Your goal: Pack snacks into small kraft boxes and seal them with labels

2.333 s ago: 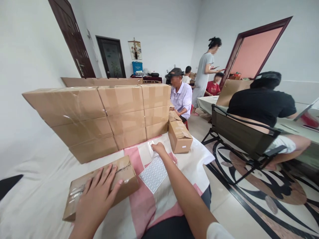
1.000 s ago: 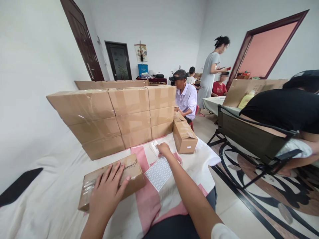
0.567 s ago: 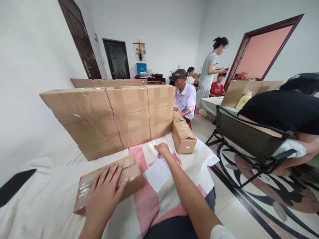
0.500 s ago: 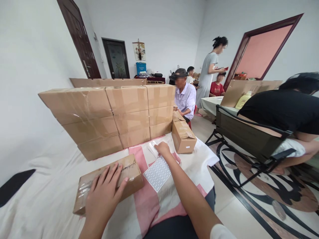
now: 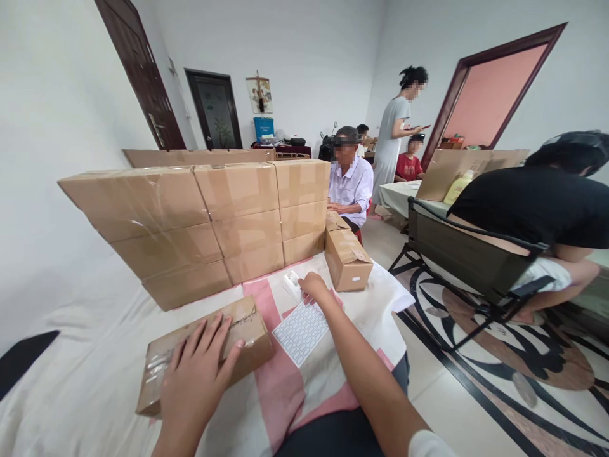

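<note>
My left hand [image 5: 202,358] lies flat with its fingers apart on top of a taped cardboard box [image 5: 247,327] on the cloth. My right hand [image 5: 314,287] reaches forward over the table, fingers bent together. Its fingertips are beside a small white object [image 5: 292,283], whose kind I cannot make out. Just below that hand is a white sheet of labels [image 5: 301,333] with rows of grey-outlined rectangles, its upper right part covered by the hand and forearm. What the right fingers hold, if anything, is hidden.
Stacked cardboard boxes [image 5: 238,209] form a wall at the back of the cloth [image 5: 328,387]. Another box [image 5: 349,260] stands to the right. A seated person [image 5: 352,181] is behind it. At the right, someone in black [image 5: 537,203] sits on a folding chair [image 5: 471,266].
My right hand has shifted slightly right, off the small white object, which now shows more. My left hand stays on the box. The camera view has turned a little.
</note>
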`<state>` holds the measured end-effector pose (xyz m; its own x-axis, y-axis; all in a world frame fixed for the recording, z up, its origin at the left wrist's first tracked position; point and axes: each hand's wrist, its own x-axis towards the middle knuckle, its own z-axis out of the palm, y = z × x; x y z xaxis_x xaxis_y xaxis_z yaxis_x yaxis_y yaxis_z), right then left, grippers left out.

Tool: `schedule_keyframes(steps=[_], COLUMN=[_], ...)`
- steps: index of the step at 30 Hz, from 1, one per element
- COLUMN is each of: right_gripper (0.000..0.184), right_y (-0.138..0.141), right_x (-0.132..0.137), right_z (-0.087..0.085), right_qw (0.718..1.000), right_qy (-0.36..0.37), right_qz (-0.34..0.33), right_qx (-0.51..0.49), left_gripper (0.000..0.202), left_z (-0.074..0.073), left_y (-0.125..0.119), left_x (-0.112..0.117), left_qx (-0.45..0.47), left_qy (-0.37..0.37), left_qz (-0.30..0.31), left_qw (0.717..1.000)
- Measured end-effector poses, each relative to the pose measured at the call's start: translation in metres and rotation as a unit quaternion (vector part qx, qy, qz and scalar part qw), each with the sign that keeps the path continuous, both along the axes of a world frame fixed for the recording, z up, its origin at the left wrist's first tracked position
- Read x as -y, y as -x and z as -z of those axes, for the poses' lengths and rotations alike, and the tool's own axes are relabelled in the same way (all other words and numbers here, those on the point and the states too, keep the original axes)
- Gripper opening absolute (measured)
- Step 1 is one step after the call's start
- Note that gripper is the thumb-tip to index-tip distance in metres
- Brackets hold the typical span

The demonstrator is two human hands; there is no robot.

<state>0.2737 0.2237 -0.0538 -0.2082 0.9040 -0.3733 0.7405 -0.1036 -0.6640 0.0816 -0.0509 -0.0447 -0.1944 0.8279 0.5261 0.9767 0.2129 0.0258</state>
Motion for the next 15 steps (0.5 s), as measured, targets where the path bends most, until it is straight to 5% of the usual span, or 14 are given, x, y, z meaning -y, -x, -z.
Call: schedule_keyframes(steps=[9,15], right_gripper=[0.019,0.024], right_y=[0.0024,0.0059], right_x=[-0.0085,0.0003], right_z=[0.0038,0.0083], right_qw=[0.990,0.990], right_qy=[0.098,0.031], right_qz=[0.049,0.077], right_qx=[-0.085,-0.113], left_gripper=[0.062,0.061], left_z=[0.0000,-0.0006], left_y=[-0.0017,-0.0014], left_x=[0.0009,0.0010], left_qx=[0.011,0.010], left_qy=[0.009,0.010], left_qz=[-0.011,-0.013], left_qw=[1.000,1.000])
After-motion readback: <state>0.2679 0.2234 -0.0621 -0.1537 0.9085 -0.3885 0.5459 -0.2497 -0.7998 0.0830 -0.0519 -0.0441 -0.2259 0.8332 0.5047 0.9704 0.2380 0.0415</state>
